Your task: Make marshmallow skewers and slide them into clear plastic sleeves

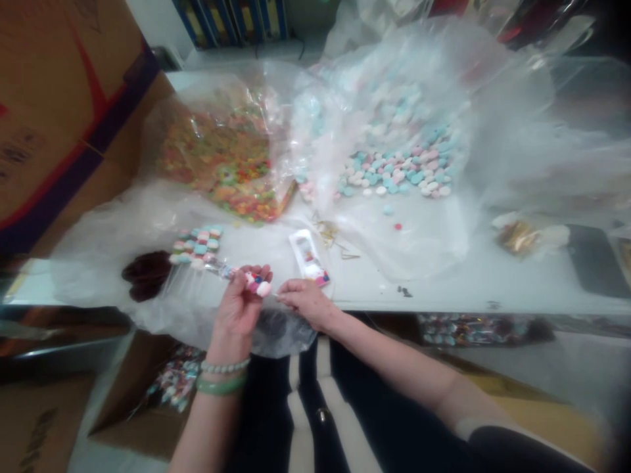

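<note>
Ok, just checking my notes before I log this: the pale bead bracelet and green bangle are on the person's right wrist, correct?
No, the wrist is wrong: the pale bead bracelet and green bangle are on the left wrist, not the right, as the head view shows.

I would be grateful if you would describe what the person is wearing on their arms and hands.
The left hand and right hand are bare, with no gloves. Below the left hand, on the wrist, are a strand of pale round beads and a green bangle. The right forearm is bare up to a dark sleeve.
</note>
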Demonstrator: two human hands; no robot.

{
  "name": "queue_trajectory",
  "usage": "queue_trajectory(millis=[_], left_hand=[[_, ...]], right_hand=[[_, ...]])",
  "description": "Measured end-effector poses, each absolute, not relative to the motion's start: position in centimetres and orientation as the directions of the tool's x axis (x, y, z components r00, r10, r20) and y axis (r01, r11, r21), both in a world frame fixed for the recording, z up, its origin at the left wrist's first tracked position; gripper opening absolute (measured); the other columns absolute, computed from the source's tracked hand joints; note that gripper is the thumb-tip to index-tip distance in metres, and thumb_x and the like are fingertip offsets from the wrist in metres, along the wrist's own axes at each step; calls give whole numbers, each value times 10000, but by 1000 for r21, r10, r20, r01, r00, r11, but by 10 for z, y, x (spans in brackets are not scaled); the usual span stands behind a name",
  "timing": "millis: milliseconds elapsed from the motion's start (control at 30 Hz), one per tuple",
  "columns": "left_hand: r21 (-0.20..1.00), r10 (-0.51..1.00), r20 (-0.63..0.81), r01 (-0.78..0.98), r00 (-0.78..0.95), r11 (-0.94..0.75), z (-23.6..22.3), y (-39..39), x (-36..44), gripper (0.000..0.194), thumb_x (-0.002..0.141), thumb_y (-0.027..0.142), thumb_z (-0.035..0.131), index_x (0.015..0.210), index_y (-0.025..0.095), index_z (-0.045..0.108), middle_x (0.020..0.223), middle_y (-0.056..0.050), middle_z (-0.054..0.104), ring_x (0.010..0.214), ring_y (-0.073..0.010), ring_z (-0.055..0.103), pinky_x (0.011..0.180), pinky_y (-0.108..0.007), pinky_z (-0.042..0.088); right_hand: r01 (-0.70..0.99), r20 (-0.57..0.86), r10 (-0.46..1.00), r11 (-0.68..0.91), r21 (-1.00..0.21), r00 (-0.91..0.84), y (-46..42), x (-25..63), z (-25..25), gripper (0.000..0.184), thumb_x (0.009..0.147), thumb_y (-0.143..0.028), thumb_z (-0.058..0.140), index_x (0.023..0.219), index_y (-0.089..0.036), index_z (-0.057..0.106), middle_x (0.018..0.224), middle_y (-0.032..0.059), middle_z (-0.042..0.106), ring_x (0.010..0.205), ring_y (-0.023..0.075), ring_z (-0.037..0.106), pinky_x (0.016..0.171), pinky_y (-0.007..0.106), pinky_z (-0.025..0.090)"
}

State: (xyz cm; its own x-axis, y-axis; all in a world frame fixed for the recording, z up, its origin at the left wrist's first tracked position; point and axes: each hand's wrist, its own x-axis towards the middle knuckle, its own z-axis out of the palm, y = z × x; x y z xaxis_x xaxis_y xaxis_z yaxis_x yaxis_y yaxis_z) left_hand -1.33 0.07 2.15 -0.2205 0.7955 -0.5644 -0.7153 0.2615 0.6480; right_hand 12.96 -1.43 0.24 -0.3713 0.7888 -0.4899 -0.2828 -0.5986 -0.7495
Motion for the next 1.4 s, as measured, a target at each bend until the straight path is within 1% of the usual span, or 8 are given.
queue_trajectory(millis=[267,500,633,800,933,1067,1167,1400], left_hand=[[642,767,-595,-716,-240,274,24,4,-2,332,989,282,457,751,128,631,707,-45,662,797,-188,699,856,-376,572],[805,859,-480,-479,-178,351,16,-3,-5,295,754,385,784,810,117,676,724,-63,695,732,-212,698,775,-343,569],[851,874,-446,-393,-192,348,12,-5,-4,366,683,400,830,827,92,695,740,-109,711,695,-202,685,668,-275,548],[720,811,-580,-518,-83,462,14,-5,-5,318,806,414,729,883,107,700,818,-122,715,733,-192,675,654,-271,547],[561,788,-614,-680,40,472,20,3,-16,325,839,456,682,994,171,688,1020,-122,710,947,-266,678,821,-415,557],[592,818,-559,-756,-135,280,24,10,-18,209,907,383,610,907,184,672,769,-23,675,792,-192,668,893,-432,533],[622,826,-547,-727,-139,290,24,9,-8,270,969,327,498,803,164,636,651,11,586,595,-124,580,852,-388,547],[582,802,-590,-735,-87,348,23,5,5,332,937,404,539,716,162,593,603,16,531,568,-128,553,878,-398,546]], right_hand=[[-264,-451,800,-570,-778,-396,-16,126,-9,82,660,-213,631,622,-171,572,463,-76,435,446,66,347,454,205,222],[-388,-521,742,-667,-636,-421,-13,134,-13,185,573,-273,708,658,-162,588,450,-86,433,397,42,281,399,197,114],[-431,-491,752,-656,-620,-439,-10,133,-9,197,584,-282,722,668,-161,590,439,-91,420,379,33,251,386,194,94],[-487,-478,744,-667,-564,-466,-10,128,-7,214,585,-282,730,699,-165,593,438,-94,414,374,31,238,381,191,88],[-474,-478,716,-697,-538,-509,-10,131,-6,218,571,-278,731,709,-160,610,429,-98,408,364,25,212,376,191,73],[-425,-524,693,-719,-550,-494,-11,129,-7,160,585,-259,696,661,-159,597,394,-99,381,345,30,205,370,200,71],[-436,-536,727,-686,-582,-429,-13,122,-3,136,599,-228,688,651,-163,580,397,-97,379,355,39,227,375,204,89],[-510,-514,759,-650,-564,-399,-11,115,0,140,654,-196,667,650,-173,529,420,-104,354,369,40,212,382,209,100]])
